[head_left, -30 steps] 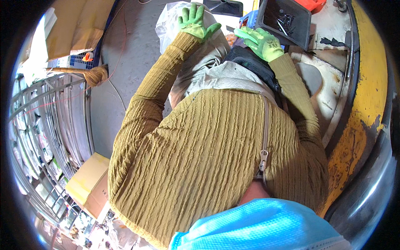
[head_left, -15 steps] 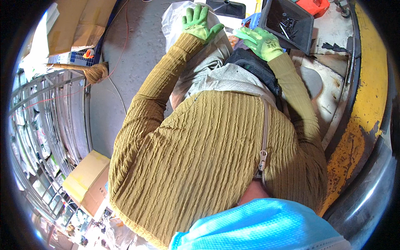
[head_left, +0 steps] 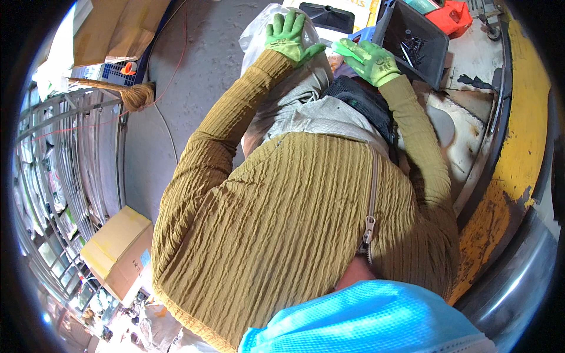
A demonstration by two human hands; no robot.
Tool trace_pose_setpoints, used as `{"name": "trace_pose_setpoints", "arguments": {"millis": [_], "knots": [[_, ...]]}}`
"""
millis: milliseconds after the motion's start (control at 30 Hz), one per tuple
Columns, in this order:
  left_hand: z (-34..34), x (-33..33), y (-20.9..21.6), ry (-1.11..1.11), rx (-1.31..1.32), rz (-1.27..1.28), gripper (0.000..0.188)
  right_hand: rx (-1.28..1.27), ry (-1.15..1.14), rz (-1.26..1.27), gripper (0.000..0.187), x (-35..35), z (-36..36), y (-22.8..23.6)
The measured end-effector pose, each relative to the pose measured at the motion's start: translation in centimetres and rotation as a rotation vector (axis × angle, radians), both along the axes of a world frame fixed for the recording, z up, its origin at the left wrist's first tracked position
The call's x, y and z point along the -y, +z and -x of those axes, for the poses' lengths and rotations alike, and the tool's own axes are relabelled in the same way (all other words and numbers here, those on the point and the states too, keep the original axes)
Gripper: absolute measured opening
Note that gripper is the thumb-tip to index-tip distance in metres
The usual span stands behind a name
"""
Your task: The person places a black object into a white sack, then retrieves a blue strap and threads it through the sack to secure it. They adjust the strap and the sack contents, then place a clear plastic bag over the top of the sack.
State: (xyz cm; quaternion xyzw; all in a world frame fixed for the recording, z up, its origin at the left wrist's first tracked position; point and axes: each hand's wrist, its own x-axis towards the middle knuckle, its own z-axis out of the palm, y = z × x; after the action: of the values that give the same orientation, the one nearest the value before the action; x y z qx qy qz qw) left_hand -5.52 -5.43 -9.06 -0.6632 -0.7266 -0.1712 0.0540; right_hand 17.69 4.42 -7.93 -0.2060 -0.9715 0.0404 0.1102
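My left hand [head_left: 287, 41], in a green glove, lies with its fingers spread on a clear plastic bag [head_left: 252, 42] draped over my left leg. Nothing shows in its grasp. To the right, my right hand [head_left: 371, 63] wears a matching glove and rests palm down with fingers and thumb stretched out over my right leg. Its thumb side is brightly lit, and what lies beneath the palm is hidden. Just beyond that hand stands a black bin [head_left: 419, 32] with dark, thin metal pieces [head_left: 412, 50] inside. Grey cloth [head_left: 321, 115] covers my lap.
A yellow-and-white box [head_left: 362, 15] sits beyond my hands, with a red bag [head_left: 452, 19] farther right. A yellow, worn metal beam [head_left: 518, 117] runs along the right. On the left are a straw broom [head_left: 136, 97], metal racks [head_left: 97, 153], a cardboard box [head_left: 120, 250] and loose cables.
The view has shifted slightly, and more of the yellow-and-white box shows at the top. Both hands keep nearly the same pose on my legs.
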Motion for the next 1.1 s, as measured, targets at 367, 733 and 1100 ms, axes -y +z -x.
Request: {"name": "trace_pose_setpoints", "arguments": {"millis": [367,733,1100], "knots": [[-0.1,0.2,1.2,-0.026,0.062,0.018,0.086,0.063,-0.119,0.075,0.045,0.3,0.9,-0.2],[-0.1,0.3,0.6,-0.029,0.039,0.012,0.090,0.193,-0.043,0.047,0.040,0.3,1.3,1.5],[-0.3,0.3,1.3,-0.029,-0.013,0.020,0.090,0.181,-0.019,0.099,0.046,-0.6,1.2,-0.9]]}}
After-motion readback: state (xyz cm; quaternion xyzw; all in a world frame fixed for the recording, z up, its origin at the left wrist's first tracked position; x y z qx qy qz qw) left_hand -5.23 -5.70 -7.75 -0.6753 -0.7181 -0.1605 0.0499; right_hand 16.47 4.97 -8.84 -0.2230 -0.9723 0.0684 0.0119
